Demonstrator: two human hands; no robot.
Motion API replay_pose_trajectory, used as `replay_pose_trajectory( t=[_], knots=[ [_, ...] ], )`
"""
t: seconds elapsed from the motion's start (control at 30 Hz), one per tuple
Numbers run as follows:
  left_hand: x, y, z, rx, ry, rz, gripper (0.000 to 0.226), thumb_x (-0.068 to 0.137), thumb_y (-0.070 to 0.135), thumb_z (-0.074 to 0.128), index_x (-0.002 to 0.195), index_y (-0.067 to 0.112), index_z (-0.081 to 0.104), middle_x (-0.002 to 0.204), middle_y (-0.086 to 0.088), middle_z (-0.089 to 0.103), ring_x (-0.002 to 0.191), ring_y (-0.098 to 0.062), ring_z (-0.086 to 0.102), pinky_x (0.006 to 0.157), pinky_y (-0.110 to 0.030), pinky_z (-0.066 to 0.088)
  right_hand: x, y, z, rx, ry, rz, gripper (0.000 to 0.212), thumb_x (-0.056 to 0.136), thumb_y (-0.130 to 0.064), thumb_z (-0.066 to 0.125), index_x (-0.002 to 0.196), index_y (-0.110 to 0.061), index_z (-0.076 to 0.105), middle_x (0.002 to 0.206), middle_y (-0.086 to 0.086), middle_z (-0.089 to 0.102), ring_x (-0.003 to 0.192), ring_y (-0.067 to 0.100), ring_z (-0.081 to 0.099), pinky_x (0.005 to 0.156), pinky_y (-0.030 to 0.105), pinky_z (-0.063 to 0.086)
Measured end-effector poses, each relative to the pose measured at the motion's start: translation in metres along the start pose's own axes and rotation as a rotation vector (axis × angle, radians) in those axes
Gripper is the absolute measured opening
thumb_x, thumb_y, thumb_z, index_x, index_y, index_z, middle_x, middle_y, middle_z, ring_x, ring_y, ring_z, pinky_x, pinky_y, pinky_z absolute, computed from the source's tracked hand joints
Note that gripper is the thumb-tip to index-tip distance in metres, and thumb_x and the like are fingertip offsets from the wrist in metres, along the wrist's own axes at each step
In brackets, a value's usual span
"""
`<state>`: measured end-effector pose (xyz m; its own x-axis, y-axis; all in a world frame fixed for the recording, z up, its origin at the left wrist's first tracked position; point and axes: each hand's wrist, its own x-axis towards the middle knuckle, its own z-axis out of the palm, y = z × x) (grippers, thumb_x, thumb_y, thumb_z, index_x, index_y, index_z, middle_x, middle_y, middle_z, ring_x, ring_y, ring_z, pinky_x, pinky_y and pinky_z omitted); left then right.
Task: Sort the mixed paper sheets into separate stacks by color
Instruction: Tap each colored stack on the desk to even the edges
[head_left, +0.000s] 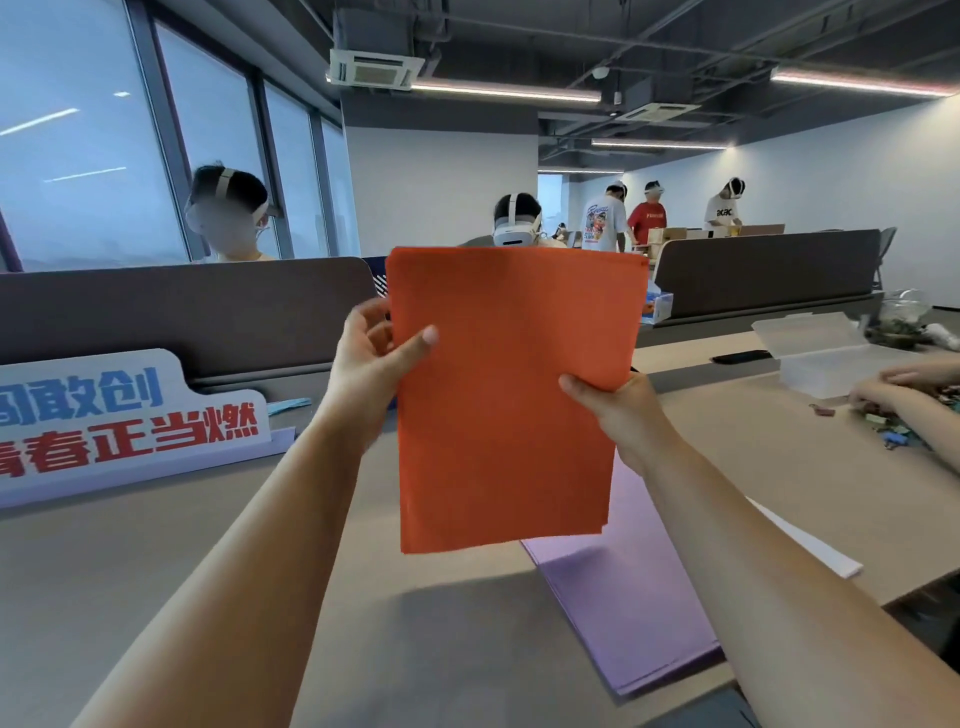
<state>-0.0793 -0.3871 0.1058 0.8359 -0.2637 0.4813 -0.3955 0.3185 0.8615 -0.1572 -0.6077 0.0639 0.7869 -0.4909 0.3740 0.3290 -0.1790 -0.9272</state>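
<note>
Item: table (156, 571), tan top, bare surface running below and to the left of the left forearm. Item: purple stack (623, 597), flat on the table beneath and nearer than both hands, lying between the forearms, its near corner close to the table's near edge. Item: white sheets (810, 545), flat under the right forearm, just beside the purple stack and near the table's right edge. Item: orange sheets (509, 395), a thin sheaf held upright in the air above the purple stack, lower edge clear of it. Left hand (371, 364) pinches the sheaf's left edge, thumb across the front, fingers behind. Right hand (618, 410) grips the right edge lower down, thumb on the front. Item: printed sign board (119, 421), standing left of the left hand. Item: clear plastic box (831, 358), right of and beyond the right hand, lid raised; contents cannot be told. Just beside it, another person's hand (893, 389) among small loose pieces (893, 447). Item: grey partition (182, 312), beyond both hands, closing the table's far edge.
</note>
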Motion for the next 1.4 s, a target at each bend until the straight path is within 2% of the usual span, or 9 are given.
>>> replay_pose_trajectory(
  t=[0.17, 0.57, 0.7, 0.83, 1.0, 1.1, 1.2, 1.3, 1.4],
  knots=[
    [-0.016, -0.056, -0.008, 0.003, 0.047, -0.222, 0.026, 0.076, 0.016, 0.073, 0.099, 0.017, 0.062, 0.097, -0.007, 0.070, 0.081, -0.020, 0.068, 0.065, -0.030, 0.055, 0.000, 0.007, 0.007, 0.070, 0.018, 0.028, 0.015, 0.078, -0.011, 0.074, 0.086, -0.019, 0.064, 0.086, -0.001, 0.067, 0.079, 0.012, 0.064, 0.071, 0.024, 0.051],
    [-0.028, -0.046, -0.061, 0.111, 0.185, -0.106, 0.011, 0.087, 0.023, 0.064, 0.094, 0.028, 0.058, 0.094, 0.005, 0.067, 0.085, -0.014, 0.066, 0.070, -0.028, 0.053, 0.008, 0.015, 0.085, 0.189, -0.142, 0.123, 0.017, 0.078, -0.011, 0.074, 0.091, -0.018, 0.065, 0.092, 0.003, 0.070, 0.086, 0.019, 0.067, 0.081, 0.036, 0.053],
    [-0.033, -0.046, -0.087, 0.106, 0.198, -0.140, 0.002, 0.090, 0.031, 0.058, 0.092, 0.030, 0.058, 0.090, 0.012, 0.067, 0.078, 0.000, 0.066, 0.063, -0.016, 0.052, 0.006, 0.024, 0.095, 0.135, -0.228, 0.146, 0.024, 0.078, -0.028, 0.074, 0.099, -0.018, 0.066, 0.101, 0.003, 0.071, 0.091, 0.017, 0.068, 0.076, 0.030, 0.055],
    [-0.030, -0.048, -0.093, 0.039, 0.207, -0.186, 0.016, 0.090, 0.035, 0.057, 0.103, 0.027, 0.058, 0.100, 0.004, 0.068, 0.091, -0.011, 0.066, 0.072, -0.025, 0.054, 0.000, 0.039, 0.102, 0.106, -0.271, 0.181, 0.048, 0.062, -0.043, 0.076, 0.103, -0.021, 0.065, 0.106, 0.001, 0.070, 0.099, 0.018, 0.067, 0.083, 0.033, 0.052],
    [-0.026, -0.051, -0.097, 0.011, 0.202, -0.219, 0.012, 0.090, 0.030, 0.058, 0.098, 0.021, 0.062, 0.101, -0.004, 0.069, 0.093, -0.020, 0.066, 0.083, -0.035, 0.054, 0.000, 0.044, 0.104, 0.137, -0.275, 0.177, 0.034, 0.068, -0.037, 0.073, 0.098, -0.023, 0.064, 0.107, 0.001, 0.069, 0.101, 0.019, 0.065, 0.090, 0.038, 0.051],
    [-0.024, -0.059, -0.098, 0.117, 0.243, -0.252, 0.009, 0.091, 0.025, 0.059, 0.090, 0.018, 0.064, 0.088, -0.001, 0.070, 0.086, -0.019, 0.066, 0.076, -0.031, 0.054, 0.000, 0.051, 0.107, 0.105, -0.275, 0.182, 0.035, 0.080, -0.032, 0.068, 0.110, -0.014, 0.062, 0.106, 0.000, 0.068, 0.102, 0.015, 0.063, 0.093, 0.033, 0.051],
    [-0.019, -0.063, -0.098, 0.292, 0.293, -0.247, 0.014, 0.093, 0.019, 0.053, 0.081, 0.018, 0.063, 0.086, -0.006, 0.067, 0.087, -0.024, 0.064, 0.081, -0.040, 0.053, 0.004, 0.055, 0.107, 0.166, -0.204, 0.255, 0.021, 0.097, -0.002, 0.044, 0.112, 0.004, 0.057, 0.086, 0.005, 0.058, 0.078, 0.009, 0.061, 0.065, 0.015, 0.051],
    [-0.017, -0.055, -0.096, 0.303, 0.369, -0.212, 0.018, 0.090, 0.035, 0.059, 0.086, 0.017, 0.063, 0.092, -0.007, 0.070, 0.087, -0.025, 0.067, 0.083, -0.040, 0.055, 0.007, 0.048, 0.113, 0.056, -0.225, 0.215, 0.008, 0.093, -0.015, 0.057, 0.097, -0.012, 0.063, 0.094, 0.014, 0.063, 0.081, 0.017, 0.059, 0.078, 0.036, 0.052],
    [-0.018, -0.045, -0.088, 0.298, 0.383, -0.162, 0.020, 0.089, 0.041, 0.058, 0.083, 0.022, 0.060, 0.088, -0.001, 0.068, 0.086, -0.024, 0.067, 0.080, -0.038, 0.055, 0.007, 0.040, 0.124, 0.018, -0.181, 0.168, 0.015, 0.088, -0.033, 0.063, 0.085, -0.018, 0.065, 0.107, 0.025, 0.066, 0.095, 0.034, 0.065, 0.091, 0.046, 0.051]
  ],
)
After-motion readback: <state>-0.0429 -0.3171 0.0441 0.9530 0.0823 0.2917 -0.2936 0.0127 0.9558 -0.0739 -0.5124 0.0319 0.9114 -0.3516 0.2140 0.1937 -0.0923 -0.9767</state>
